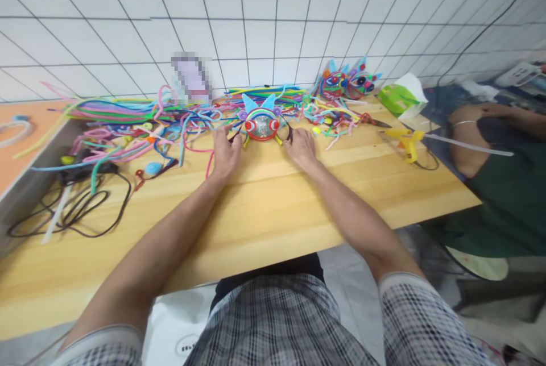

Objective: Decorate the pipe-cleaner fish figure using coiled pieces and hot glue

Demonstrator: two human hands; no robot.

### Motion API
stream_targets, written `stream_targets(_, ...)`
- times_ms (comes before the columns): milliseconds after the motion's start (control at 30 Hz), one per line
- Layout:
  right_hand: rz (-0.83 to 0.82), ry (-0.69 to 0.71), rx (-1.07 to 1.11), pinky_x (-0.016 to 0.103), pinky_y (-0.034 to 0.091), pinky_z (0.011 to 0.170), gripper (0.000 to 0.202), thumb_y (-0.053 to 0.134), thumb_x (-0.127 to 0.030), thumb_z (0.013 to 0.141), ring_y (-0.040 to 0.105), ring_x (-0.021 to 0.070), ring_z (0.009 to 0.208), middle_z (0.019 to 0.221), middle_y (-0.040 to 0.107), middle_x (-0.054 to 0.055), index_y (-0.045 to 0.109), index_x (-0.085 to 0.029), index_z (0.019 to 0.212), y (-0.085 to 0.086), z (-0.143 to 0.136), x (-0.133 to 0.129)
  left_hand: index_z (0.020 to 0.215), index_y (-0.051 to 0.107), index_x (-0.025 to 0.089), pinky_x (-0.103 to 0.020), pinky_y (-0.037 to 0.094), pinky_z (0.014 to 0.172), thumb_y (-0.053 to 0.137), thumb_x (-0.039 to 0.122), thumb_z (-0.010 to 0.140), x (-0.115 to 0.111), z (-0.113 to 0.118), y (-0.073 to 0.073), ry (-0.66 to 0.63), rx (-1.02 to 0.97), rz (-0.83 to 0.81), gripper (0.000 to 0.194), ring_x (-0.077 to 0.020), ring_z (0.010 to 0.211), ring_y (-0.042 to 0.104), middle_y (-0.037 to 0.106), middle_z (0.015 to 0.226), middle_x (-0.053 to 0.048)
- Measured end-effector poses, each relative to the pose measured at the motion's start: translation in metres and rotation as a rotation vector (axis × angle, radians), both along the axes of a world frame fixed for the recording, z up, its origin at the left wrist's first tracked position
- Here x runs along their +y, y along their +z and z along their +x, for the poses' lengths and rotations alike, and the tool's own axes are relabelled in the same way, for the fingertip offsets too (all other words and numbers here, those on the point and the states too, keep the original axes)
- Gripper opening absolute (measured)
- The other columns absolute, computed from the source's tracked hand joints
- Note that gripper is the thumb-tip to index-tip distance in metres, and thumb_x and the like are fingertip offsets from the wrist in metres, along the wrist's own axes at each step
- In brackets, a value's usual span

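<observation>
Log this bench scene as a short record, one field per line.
Left hand: the left hand pinches a dark strap beside the mask
Right hand: the right hand pinches a dark strap on the mask's other side
Mask: blue ears, red-and-white eyes; between the hands
Behind: loose pipe cleaners; two more masks near the tiled wall
Right side: yellow glue gun on the table

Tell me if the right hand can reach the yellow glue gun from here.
Probably yes: mostly bare tabletop lies between the right hand and the yellow glue gun, though that hand seems occupied with a dark strap.
</observation>
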State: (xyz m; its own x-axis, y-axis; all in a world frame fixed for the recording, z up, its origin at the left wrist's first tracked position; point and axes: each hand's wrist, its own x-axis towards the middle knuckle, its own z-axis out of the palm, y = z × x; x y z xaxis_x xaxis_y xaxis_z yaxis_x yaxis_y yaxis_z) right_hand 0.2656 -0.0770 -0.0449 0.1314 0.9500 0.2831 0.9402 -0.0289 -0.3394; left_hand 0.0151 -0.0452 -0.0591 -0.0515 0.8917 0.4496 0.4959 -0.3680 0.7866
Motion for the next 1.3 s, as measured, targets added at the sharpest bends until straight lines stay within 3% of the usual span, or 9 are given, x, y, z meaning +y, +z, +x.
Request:
stream_targets(67, 0.018, 0.016, 0.005, 0.049, 0.045, 0.114, 0.036, 0.055, -0.027, 0.102, 0.061, 0.0364, 0.126, 0.134, 0.071, 0.023, 0.074, -0.01, 0.126, -0.002, 0.002, 0.001, 0.116, 0.071, 0.016, -0.053, 0.045, 0.123, 0.056, 0.015, 0.093, 0.002, -0.007, 0.007, 0.067, 0.191, -0.019, 0.028, -0.0349, 0.14, 0.057, 0.066, 0.138, -0.019)
stream_targets(167, 0.022, 0.061, 0.013, 0.046, 0.045, 0.113, 0.039, 0.045, -0.023, 0.105, 0.062, 0.0331, 0.123, 0.13, 0.073, 0.019, 0.076, -0.014, 0.126, -0.005, 0.002, 0.003, 0.105, 0.078, 0.016, -0.054, 0.044, 0.121, 0.05, 0.012, 0.093, 0.0, -0.01, 0.015, 0.049, 0.433, -0.122, 0.03, -0.0356, 0.136, 0.06, 0.071, 0.136, -0.017)
stream_targets(333, -0.003, 0.107, -0.005, 0.043, 0.044, 0.115, 0.045, 0.037, -0.023, 0.109, 0.063, 0.0298, 0.123, 0.127, 0.076, 0.016, 0.079, -0.015, 0.122, -0.007, -0.001, 0.003, 0.111, 0.08, 0.017, -0.057, 0.048, 0.112, 0.047, 0.023, 0.101, -0.008, -0.005, 0.02, 0.057, 0.533, -0.183, 0.035, -0.0408, 0.126, 0.065, 0.077, 0.126, -0.019)
stream_targets(533, -0.037, 0.023, -0.011, 0.044, 0.044, 0.115, 0.045, 0.043, -0.028, 0.107, 0.063, 0.0343, 0.128, 0.135, 0.072, 0.024, 0.075, -0.005, 0.129, -0.006, 0.0, 0.005, 0.131, 0.073, 0.014, -0.057, 0.048, 0.11, 0.044, 0.025, 0.1, -0.017, -0.002, 0.029, 0.161, 0.685, -0.226, 0.044, -0.0428, 0.132, 0.061, 0.07, 0.14, -0.023)
stream_targets(833, -0.073, -0.025, -0.035, 0.042, 0.044, 0.116, 0.047, 0.046, -0.036, 0.107, 0.061, 0.0334, 0.132, 0.141, 0.07, 0.021, 0.072, -0.009, 0.137, -0.005, 0.0, 0.004, 0.139, 0.067, 0.009, -0.057, 0.044, 0.117, 0.049, 0.036, 0.1, -0.024, 0.0, 0.034, 0.164, 0.729, -0.284, 0.051, -0.044, 0.14, 0.054, 0.062, 0.15, -0.026)
stream_targets(1100, 0.029, -0.013, 0.022, 0.049, 0.045, 0.116, 0.043, 0.053, -0.036, 0.104, 0.06, 0.0357, 0.129, 0.136, 0.072, 0.022, 0.074, -0.011, 0.132, -0.015, 0.005, 0.008, 0.13, 0.072, 0.016, -0.07, 0.04, 0.116, 0.062, 0.032, 0.093, -0.013, -0.005, 0.015, 0.168, 0.514, -0.163, 0.041, -0.0508, 0.136, 0.053, 0.062, 0.144, -0.027)
stream_targets(1300, 0.06, -0.038, 0.06, 0.049, 0.04, 0.121, 0.035, 0.052, -0.031, 0.106, 0.056, 0.0333, 0.134, 0.143, 0.067, 0.02, 0.076, -0.014, 0.125, -0.01, 0.007, 0.006, 0.125, 0.071, 0.021, -0.075, 0.035, 0.119, 0.07, 0.03, 0.088, -0.006, -0.009, 0.003, 0.195, 0.353, -0.085, 0.038, -0.0507, 0.143, 0.047, 0.056, 0.152, -0.024)
